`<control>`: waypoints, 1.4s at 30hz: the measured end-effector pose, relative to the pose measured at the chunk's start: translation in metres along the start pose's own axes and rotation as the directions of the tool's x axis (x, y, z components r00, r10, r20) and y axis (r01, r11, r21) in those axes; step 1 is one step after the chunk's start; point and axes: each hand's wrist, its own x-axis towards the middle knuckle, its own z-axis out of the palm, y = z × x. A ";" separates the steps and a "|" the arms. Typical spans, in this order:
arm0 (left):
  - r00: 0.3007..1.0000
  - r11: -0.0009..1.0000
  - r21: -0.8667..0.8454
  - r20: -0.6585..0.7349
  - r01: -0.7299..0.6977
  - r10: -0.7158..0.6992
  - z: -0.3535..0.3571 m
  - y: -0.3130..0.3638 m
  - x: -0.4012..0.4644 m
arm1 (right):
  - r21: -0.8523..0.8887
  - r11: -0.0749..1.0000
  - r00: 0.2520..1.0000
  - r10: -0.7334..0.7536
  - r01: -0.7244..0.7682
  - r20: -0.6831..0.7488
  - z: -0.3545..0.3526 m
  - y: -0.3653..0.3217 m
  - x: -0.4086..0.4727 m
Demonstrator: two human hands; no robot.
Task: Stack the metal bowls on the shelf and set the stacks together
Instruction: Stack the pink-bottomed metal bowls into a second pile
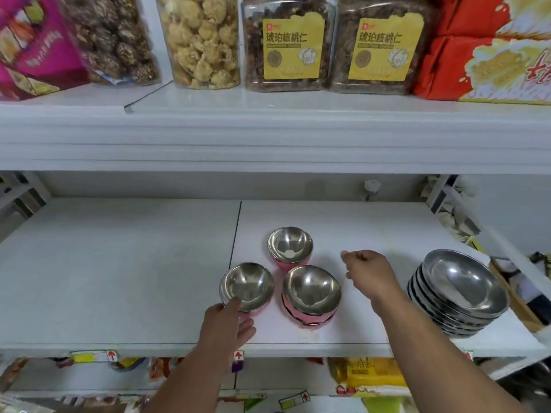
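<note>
Three small metal bowls with pink outsides sit close together on the white shelf [119, 263]. The front left bowl [249, 284] has my left hand [225, 326] on its near rim, thumb at the edge. The front right one is a short stack of pink bowls [311, 293]. The rear bowl [290, 244] stands just behind them. My right hand [368, 271] hovers to the right of the stack, fingers loosely curled and holding nothing. At the far right stands a tall stack of larger plain metal bowls [460, 289].
The upper shelf [268, 135] overhangs the work area and carries clear tubs of dried foods [205, 40] and red boxes [483, 55]. Packaged goods [369, 377] lie on the shelf below. Cardboard and clutter [518, 296] sit past the right end.
</note>
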 end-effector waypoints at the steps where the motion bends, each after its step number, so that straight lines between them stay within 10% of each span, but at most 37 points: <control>1: 1.000 1.000 -0.005 0.005 0.008 -0.008 -0.001 0.001 0.003 | 0.003 1.000 1.000 0.019 -0.019 0.012 0.002 -0.001 0.004; 24: 0.996 0.997 0.066 -0.084 -0.033 0.039 -0.001 0.021 0.018 | -0.330 0.924 0.917 0.289 -0.193 0.275 0.081 -0.009 0.101; 42: 0.937 0.882 0.344 0.252 -0.321 0.243 0.052 0.075 -0.012 | 0.255 0.965 0.998 0.063 -0.066 0.020 -0.035 -0.056 0.004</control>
